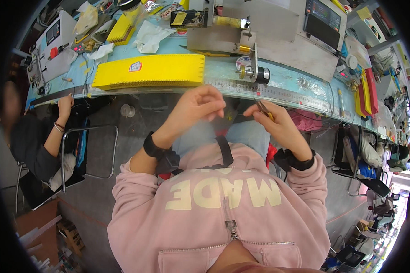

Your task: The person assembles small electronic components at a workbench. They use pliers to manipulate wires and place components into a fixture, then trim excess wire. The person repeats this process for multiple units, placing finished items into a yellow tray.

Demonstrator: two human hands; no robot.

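My left hand (201, 105) is raised just in front of the bench edge, thumb and fingertips curled together. Whatever may be pinched there is too fine to make out. In my right hand (275, 119) is a small pair of snips (264, 109) with yellow-orange grips, their dark pointed tips angled up towards the bench. The two hands are a short gap apart, above my lap. Behind my left hand, a long yellow notched holder (150, 71) bearing a label lies along the bench, with a row of fine teeth or wires on its near edge.
A steel ruler (287, 94) runs along the bench's front edge. Beyond it stands a metal machine (273, 27) with a motor (262, 75) and a copper-coloured spool (244, 49). Crumpled white tissue (153, 36) lies farther back. At left, another person's hand (65, 102) rests at the bench edge.
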